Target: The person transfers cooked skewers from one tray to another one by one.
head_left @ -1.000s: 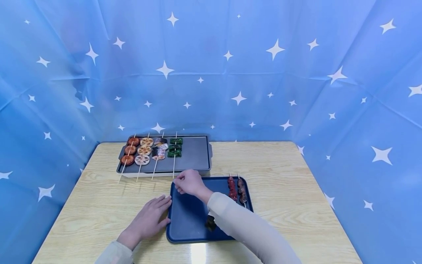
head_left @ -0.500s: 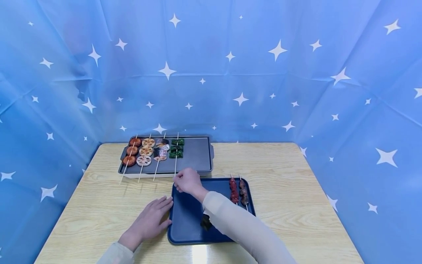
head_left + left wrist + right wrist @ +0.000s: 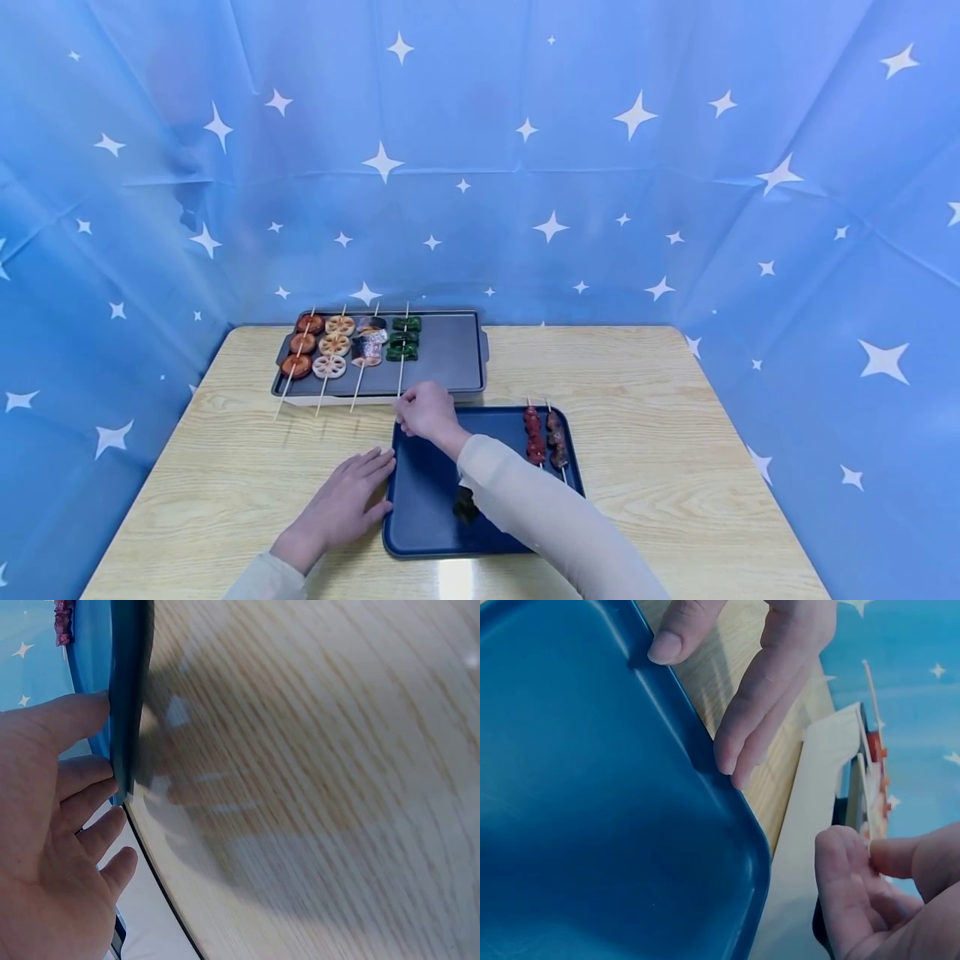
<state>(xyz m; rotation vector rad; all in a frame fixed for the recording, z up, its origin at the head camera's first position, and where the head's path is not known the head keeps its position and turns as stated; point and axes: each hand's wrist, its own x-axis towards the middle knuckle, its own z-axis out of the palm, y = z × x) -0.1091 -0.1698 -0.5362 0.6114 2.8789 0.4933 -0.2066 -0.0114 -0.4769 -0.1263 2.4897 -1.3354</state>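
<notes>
My right hand [image 3: 427, 410] pinches the lower stick end of a skewer of green pepper pieces [image 3: 403, 337] between thumb and fingertips. That skewer lies on the dark grill pan [image 3: 450, 354], its stick reaching past the front edge. My left hand [image 3: 341, 504] lies with fingers extended at the left edge of the blue tray [image 3: 423, 508]. In the left wrist view, its thumb and fingertips touch the tray rim [image 3: 127, 682]. The right wrist view shows the right fingers [image 3: 844, 877] pinched together near the pan's side.
Left of the pepper skewer lie skewers of fish [image 3: 367, 348], lotus root slices [image 3: 334, 345] and reddish-brown rounds [image 3: 302, 343]. A red meat skewer [image 3: 534, 437] and a brown meat skewer [image 3: 557, 442] lie at the tray's right. A dark shape [image 3: 465, 504] shows under the right sleeve.
The right hand and forearm have shifted slightly left, and the dark shape under the sleeve with them. The left hand stays at the tray edge; the pepper skewer stays on the pan.
</notes>
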